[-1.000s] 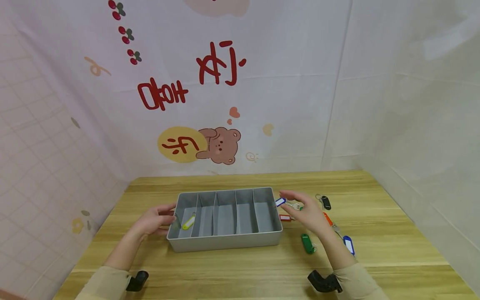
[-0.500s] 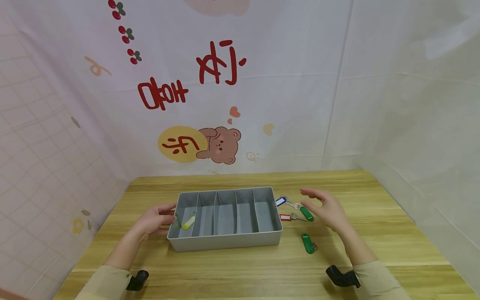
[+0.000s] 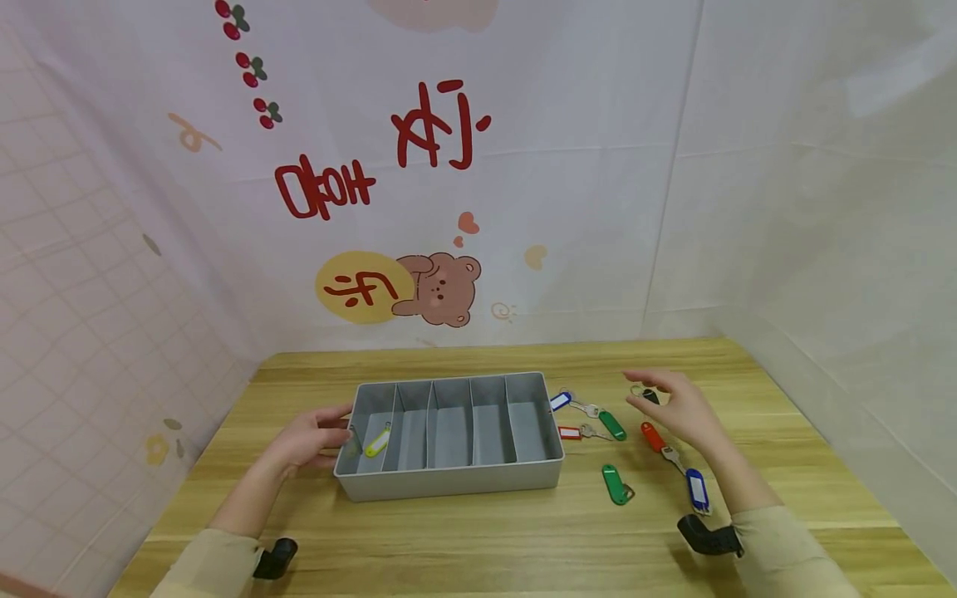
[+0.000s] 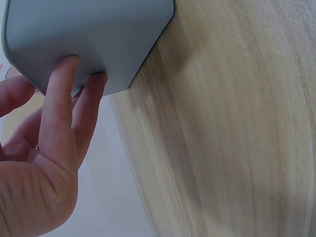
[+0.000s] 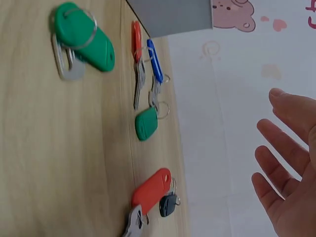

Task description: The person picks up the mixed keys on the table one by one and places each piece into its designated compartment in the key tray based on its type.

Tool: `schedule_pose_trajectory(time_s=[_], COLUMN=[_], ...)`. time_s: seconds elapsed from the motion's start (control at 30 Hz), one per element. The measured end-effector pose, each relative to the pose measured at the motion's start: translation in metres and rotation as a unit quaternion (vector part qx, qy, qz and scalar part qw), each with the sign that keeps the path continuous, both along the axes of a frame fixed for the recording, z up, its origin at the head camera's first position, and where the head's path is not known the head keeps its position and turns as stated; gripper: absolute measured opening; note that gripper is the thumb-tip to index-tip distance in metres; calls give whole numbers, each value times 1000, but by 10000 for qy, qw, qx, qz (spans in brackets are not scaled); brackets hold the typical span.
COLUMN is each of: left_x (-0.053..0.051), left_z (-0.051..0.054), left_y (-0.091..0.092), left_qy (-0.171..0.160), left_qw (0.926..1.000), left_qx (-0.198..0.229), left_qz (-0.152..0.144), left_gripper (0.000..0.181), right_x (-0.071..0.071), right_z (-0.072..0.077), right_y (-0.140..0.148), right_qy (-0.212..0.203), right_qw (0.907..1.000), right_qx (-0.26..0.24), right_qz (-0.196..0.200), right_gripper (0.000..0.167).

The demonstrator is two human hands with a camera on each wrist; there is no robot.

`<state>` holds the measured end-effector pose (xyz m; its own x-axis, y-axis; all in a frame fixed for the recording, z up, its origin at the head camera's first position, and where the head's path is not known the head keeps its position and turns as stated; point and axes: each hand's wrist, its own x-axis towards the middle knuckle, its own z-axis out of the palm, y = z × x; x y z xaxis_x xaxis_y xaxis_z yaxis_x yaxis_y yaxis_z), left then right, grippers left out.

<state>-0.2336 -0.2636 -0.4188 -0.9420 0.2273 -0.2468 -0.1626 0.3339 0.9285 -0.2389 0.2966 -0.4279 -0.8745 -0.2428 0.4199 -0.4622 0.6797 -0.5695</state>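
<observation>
Fingers of my left hand touch the outer left end of a grey five-compartment box; in the left wrist view two fingertips rest against the wall. The leftmost compartment holds a yellow key tag. My right hand is empty above the table, thumb and fingers apart, beside a black tag it partly covers. Nearby lie an orange-red tag with a key and a blue tag. In the right wrist view, the hand stands apart from the keys.
Right of the box lie a blue tag, a red-edged tag and a green tag, with keys among them. Another green tag lies nearer the front. A printed cloth hangs behind the wooden table.
My right hand has moved right, away from the box's right end and the blue tag beside it, to near the black tag. My left hand and the box look unmoved.
</observation>
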Motion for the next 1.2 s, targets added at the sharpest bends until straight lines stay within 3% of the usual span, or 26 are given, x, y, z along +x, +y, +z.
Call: schedule_pose_trajectory(time_s=[0.53, 1.2], left_x=[0, 0], left_z=[-1, -1], left_y=[2, 0], left_qy=[-38, 0], left_qw=[9999, 10000], left_qx=[15, 9], left_qz=[93, 74], left_gripper=[63, 64], right_x=[-20, -34], right_z=[-4, -14], right_y=[28, 62], right_qy=[-142, -1121], right_qw=[9998, 9934], right_qx=[120, 227], right_qz=[96, -75], right_gripper=[38, 46])
